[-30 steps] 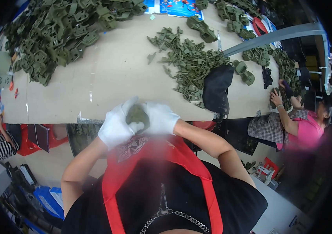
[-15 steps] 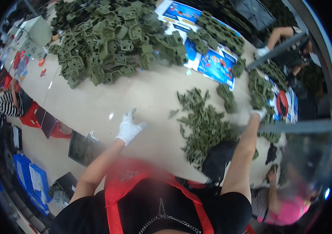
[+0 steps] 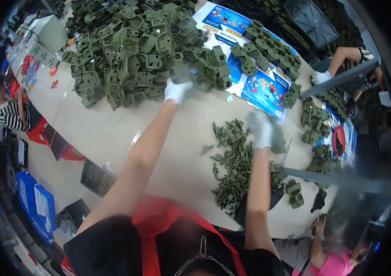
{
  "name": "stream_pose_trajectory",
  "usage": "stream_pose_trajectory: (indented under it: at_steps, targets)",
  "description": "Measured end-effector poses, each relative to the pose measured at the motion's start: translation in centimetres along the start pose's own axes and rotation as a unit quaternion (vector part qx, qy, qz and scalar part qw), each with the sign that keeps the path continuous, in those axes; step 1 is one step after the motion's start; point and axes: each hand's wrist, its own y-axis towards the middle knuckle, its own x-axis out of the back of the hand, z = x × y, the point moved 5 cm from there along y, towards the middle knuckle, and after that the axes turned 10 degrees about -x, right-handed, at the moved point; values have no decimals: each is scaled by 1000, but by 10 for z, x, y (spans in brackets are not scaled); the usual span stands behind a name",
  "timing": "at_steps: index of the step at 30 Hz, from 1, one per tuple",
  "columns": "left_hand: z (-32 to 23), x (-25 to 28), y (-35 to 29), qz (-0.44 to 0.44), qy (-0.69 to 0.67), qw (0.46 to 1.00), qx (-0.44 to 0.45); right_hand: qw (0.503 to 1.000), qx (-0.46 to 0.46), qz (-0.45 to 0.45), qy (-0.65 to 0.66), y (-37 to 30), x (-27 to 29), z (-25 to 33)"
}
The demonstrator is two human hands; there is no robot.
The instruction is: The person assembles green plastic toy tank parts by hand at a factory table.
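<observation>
Forward on the table, my left hand (image 3: 177, 90), in a white glove, is at the near edge of a big heap of olive-green moulded plastic parts (image 3: 126, 60). Its thumb and fingers close on a green plastic part (image 3: 179, 71) at that edge; the fingertips are partly hidden. My right hand (image 3: 260, 129), also white-gloved, is smeared by motion, so its fingers cannot be made out. Below it lies a loose pile of small green plastic pieces (image 3: 232, 158), partly covered by my right forearm. A blurred dark green part (image 3: 278, 138) is just right of that hand.
Blue-and-white printed sheets (image 3: 262, 89) bear rows of green parts (image 3: 273, 46). A grey metal bar (image 3: 342, 178) crosses at right, near a red round object (image 3: 338, 140). Co-workers sit left and lower right; another's gloved hand (image 3: 321, 77) is at upper right.
My left hand has reached forward from the bare tabletop to the big heap. My right hand has swung left from the parts at the right to above the small pieces. The view has shifted slightly.
</observation>
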Motion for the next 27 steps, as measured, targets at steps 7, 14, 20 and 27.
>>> stream_pose_trajectory:
  at_steps: [7, 14, 20, 27]
  targets:
    - [-20, 81, -181, 250, 30, 968, -5, 890, -237, 269, 281, -191, -175, -63]
    - [-12, 124, -255, 277, -221, 926, 130, 889, 243, -40, -386, -287, -173, -66]
    - [31, 145, -289, 247, -129, 952, 126, 986, -153, 54, 36, -292, -150, -108]
    - [69, 159, -282, 297, 8, 937, 182, 959, -128, 252, 28, -268, -137, -187]
